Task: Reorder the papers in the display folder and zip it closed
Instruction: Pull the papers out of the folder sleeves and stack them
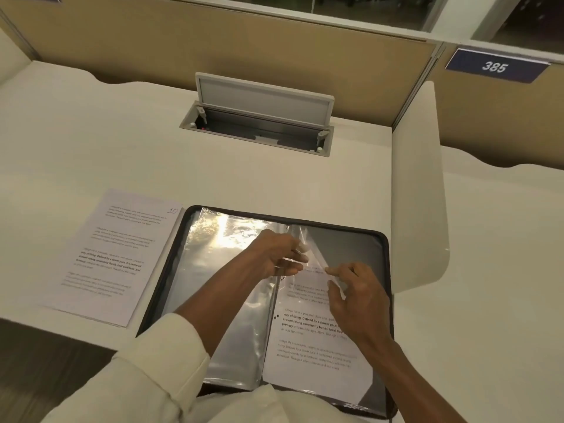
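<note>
Clear plastic sleeve (300, 239) raised at its top edge, pinched in curled fingers of left hand (274, 251), right hand (357, 297) pinching printed sheet (314, 355) top, black display folder (383, 239) open at near edge of desk (274, 178), paper stack (116, 254) just left, white divider (418, 184) close right, open cable hatch (259, 117) well behind.

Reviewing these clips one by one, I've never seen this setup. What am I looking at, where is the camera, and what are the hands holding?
There is no machine: a person works with bare hands, and the one picture comes from a camera worn on their head, looking down. On the cream desk lies an open black zip display folder. The left hand pinches a clear plastic sleeve near its top; the right hand pinches the same sleeve's edge, over a printed white sheet on the folder's right half. Left of the folder rests a stack of printed white papers. Behind it is an open grey desk hatch.
</note>
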The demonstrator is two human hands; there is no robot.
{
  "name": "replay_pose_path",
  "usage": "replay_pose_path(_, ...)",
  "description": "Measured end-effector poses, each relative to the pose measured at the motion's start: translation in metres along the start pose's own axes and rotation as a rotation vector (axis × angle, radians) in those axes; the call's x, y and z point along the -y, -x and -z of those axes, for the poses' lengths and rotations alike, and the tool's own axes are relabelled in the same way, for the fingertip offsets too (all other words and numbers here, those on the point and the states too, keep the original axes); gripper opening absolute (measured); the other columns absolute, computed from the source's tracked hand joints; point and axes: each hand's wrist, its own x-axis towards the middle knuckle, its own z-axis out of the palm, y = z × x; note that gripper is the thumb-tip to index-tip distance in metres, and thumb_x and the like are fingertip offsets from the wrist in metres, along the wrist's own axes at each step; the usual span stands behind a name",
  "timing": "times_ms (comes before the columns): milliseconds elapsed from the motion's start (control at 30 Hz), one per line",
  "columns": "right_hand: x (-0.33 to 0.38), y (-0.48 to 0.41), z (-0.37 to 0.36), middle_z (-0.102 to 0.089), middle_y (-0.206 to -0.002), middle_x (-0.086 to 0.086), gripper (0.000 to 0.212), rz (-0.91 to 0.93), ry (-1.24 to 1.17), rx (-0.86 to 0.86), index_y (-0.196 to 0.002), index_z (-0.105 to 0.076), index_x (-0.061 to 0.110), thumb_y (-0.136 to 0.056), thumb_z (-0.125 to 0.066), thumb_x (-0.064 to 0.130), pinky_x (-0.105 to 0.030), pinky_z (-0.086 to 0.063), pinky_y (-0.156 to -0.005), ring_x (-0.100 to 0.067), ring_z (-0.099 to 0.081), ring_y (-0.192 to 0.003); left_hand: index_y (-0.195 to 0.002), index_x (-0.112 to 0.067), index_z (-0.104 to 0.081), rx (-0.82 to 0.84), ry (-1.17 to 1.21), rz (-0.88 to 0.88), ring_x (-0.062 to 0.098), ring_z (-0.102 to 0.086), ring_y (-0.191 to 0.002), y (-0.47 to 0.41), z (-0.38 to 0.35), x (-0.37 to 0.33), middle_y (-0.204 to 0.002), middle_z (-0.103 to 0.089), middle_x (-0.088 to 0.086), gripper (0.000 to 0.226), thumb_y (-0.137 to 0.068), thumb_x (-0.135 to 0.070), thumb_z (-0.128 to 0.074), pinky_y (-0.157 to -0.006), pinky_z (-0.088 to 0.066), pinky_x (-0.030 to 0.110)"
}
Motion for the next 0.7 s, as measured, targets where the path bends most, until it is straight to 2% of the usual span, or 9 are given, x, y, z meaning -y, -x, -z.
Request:
replay_pose_path(100, 0.009, -0.012, 0.013, -0.063, -0.110, 0.017, 0.033, -0.219, -0.230, 0.128, -0.115, -0.067, 0.031, -0.087, -0.082, 0.041, -0.009, -0.045, -0.061, -0.005, -0.066, -0.090, -0.105, 0.002, -0.074, -0.006, 0.069, -0.051, 0.023, -0.074, -0.066, -0.004, -0.005, 0.002, -0.084, -0.079, 0.013, 0.019, -0.092, -0.013, -0.075, -0.062, -0.063, 0.031)
replay_pose_path(167, 0.017, -0.027, 0.025, -0.066, -0.114, 0.017, 0.044, -0.291, -0.400, 0.183, -0.120, -0.065, 0.031, -0.084, -0.081, 0.052, -0.015, -0.050, -0.070, -0.003, -0.066, -0.099, -0.102, 0.000, -0.073, -0.002, 0.099, -0.074, 0.024, -0.073, -0.068, -0.003, -0.012, 0.002, -0.081, -0.078, 0.013, 0.016, -0.093, -0.013, -0.071, -0.065, -0.064, 0.032)
replay_pose_path(267, 0.027, -0.057, 0.040, -0.071, -0.116, 0.013, 0.052, -0.401, -0.590, 0.208, -0.124, -0.066, 0.037, -0.083, -0.066, 0.068, -0.037, -0.057, -0.091, -0.009, -0.068, -0.107, -0.102, -0.001, -0.074, 0.034, 0.082, -0.083, 0.025, -0.072, -0.071, 0.003, -0.025, -0.001, -0.082, -0.077, 0.011, 0.017, -0.093, -0.016, -0.071, -0.067, -0.063, 0.033)
replay_pose_path(333, 0.032, -0.082, 0.048, -0.071, -0.117, 0.012, 0.052, -0.413, -0.502, 0.251, -0.125, -0.065, 0.039, -0.088, -0.061, 0.075, -0.045, -0.057, -0.097, -0.012, -0.069, -0.108, -0.108, -0.002, -0.075, 0.043, 0.075, -0.078, 0.023, -0.071, -0.069, 0.006, -0.035, -0.002, -0.084, -0.077, 0.011, 0.023, -0.093, -0.019, -0.073, -0.064, -0.062, 0.031)
replay_pose_path(400, 0.037, -0.109, 0.053, -0.072, -0.114, 0.008, 0.048, -0.378, -0.335, 0.324, -0.126, -0.065, 0.038, -0.090, -0.066, 0.070, -0.044, -0.058, -0.094, -0.014, -0.070, -0.103, -0.111, -0.003, -0.074, 0.034, 0.085, -0.072, 0.022, -0.070, -0.066, 0.005, -0.046, -0.002, -0.085, -0.076, 0.011, 0.025, -0.094, -0.020, -0.073, -0.061, -0.061, 0.029)
replay_pose_path(533, 0.051, -0.159, 0.046, -0.068, -0.112, 0.002, 0.028, -0.276, 0.000, 0.532, -0.112, -0.071, 0.031, -0.088, -0.084, 0.037, -0.032, -0.052, -0.078, -0.017, -0.067, -0.095, -0.113, -0.002, -0.071, -0.051, 0.164, -0.078, 0.019, -0.068, -0.059, -0.003, -0.063, 0.000, -0.081, -0.076, 0.011, 0.027, -0.093, -0.020, -0.074, -0.053, -0.057, 0.027)
replay_pose_path(633, 0.056, -0.180, 0.031, -0.064, -0.102, 0.004, 0.017, -0.225, 0.200, 0.669, -0.087, -0.076, 0.028, -0.085, -0.085, 0.013, -0.032, -0.056, -0.077, -0.016, -0.065, -0.090, -0.120, -0.002, -0.069, -0.142, 0.187, -0.128, 0.016, -0.068, -0.054, -0.010, -0.071, 0.004, -0.076, -0.077, 0.009, 0.034, -0.092, -0.020, -0.077, -0.051, -0.056, 0.026)
replay_pose_path(700, 0.052, -0.189, 0.021, -0.068, -0.098, 0.003, 0.018, -0.201, 0.306, 0.731, -0.085, -0.079, 0.024, -0.081, -0.082, 0.006, -0.035, -0.061, -0.077, -0.017, -0.068, -0.087, -0.112, -0.002, -0.072, -0.193, 0.160, -0.171, 0.015, -0.071, -0.056, -0.011, -0.074, 0.007, -0.074, -0.078, 0.008, 0.028, -0.092, -0.021, -0.078, -0.052, -0.058, 0.026)
